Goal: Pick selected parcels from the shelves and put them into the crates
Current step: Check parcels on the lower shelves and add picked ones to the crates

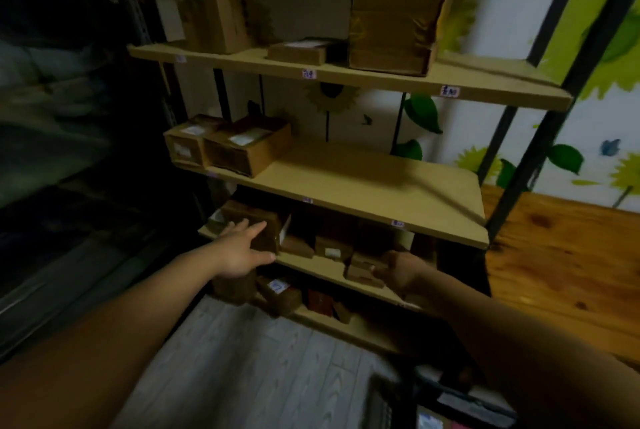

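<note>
I see dim light, brighter toward the right of frame. White back wall (502, 30) with sunflower, green-leaf and blue-butterfly decals. Tan board shelving unit (381, 183) on black metal uprights, centre frame, small labels on the board edges. Grey wood-plank floor (249, 359) at bottom centre. Orange-brown wooden surface (561, 255) at right. Left side dark and blurred, can't tell what's there.

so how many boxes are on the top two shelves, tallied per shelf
top shelf: 3, a tall box, a flat box and a big taped box
second shelf: 2, a small box beside a wider box
total: 5
</note>
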Tool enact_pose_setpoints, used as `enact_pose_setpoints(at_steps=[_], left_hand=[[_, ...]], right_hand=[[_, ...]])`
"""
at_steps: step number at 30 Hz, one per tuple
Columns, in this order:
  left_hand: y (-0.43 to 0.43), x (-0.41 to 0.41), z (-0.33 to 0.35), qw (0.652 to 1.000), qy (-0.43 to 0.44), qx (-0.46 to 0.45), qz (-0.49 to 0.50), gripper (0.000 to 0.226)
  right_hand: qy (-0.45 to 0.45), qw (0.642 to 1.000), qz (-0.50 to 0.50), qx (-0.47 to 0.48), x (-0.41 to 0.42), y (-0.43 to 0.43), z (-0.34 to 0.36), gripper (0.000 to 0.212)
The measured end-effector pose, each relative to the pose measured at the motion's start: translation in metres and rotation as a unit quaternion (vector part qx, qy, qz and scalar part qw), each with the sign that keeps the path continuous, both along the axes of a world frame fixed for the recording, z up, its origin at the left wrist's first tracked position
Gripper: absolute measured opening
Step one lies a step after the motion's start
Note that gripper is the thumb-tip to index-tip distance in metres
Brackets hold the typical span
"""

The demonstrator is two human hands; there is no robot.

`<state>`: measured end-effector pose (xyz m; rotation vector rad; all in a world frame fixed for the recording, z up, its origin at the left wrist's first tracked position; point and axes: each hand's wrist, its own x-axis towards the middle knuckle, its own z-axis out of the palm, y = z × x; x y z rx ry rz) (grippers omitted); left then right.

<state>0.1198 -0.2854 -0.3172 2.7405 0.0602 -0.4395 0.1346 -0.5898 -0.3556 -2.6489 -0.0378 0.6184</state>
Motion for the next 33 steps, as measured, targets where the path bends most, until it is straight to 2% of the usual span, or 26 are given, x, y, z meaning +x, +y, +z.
enact_pose_setpoints(at_steps=[8, 14, 18, 22, 25, 29, 31, 33], left_hand=[[-0.003, 0.095, -0.015, 0.99, 0.056, -0.026, -0.128, 0.078], [-0.068, 0.137, -0.039, 0.971, 0.097, -0.049, -0.214, 0.076], [-0.125, 0.173, -0.068, 0.958, 0.106, -0.079, -0.255, 0.073], [-0.179, 0.212, -0.136, 0.948, 0.135, -0.08, -0.278, 0.072], [-0.221, 0.238, -0.199, 0.942, 0.154, -0.101, -0.281, 0.069], [-0.276, 0.271, -0.277, 0.935, 0.125, -0.185, -0.274, 0.057], [-0.298, 0.282, -0.309, 0.929, 0.103, -0.241, -0.262, 0.055], [-0.316, 0.287, -0.335, 0.915, 0.091, -0.301, -0.253, 0.055]], right_hand=[[0.024, 0.993, -0.112, -0.021, 0.011, 0.002, -0.017, 0.028], [0.053, 0.984, -0.166, -0.023, 0.026, -0.037, -0.034, 0.026], [0.041, 0.979, -0.199, -0.034, 0.065, -0.074, -0.066, 0.026], [0.028, 0.968, -0.245, -0.04, 0.105, -0.1, -0.126, 0.059], [0.002, 0.972, -0.228, -0.06, 0.13, -0.111, -0.179, 0.061], [-0.072, 0.96, -0.262, -0.066, 0.163, -0.124, -0.261, 0.091], [-0.108, 0.952, -0.278, -0.065, 0.173, -0.13, -0.301, 0.091], [-0.181, 0.935, -0.306, -0.016, 0.176, -0.131, -0.328, 0.085]])
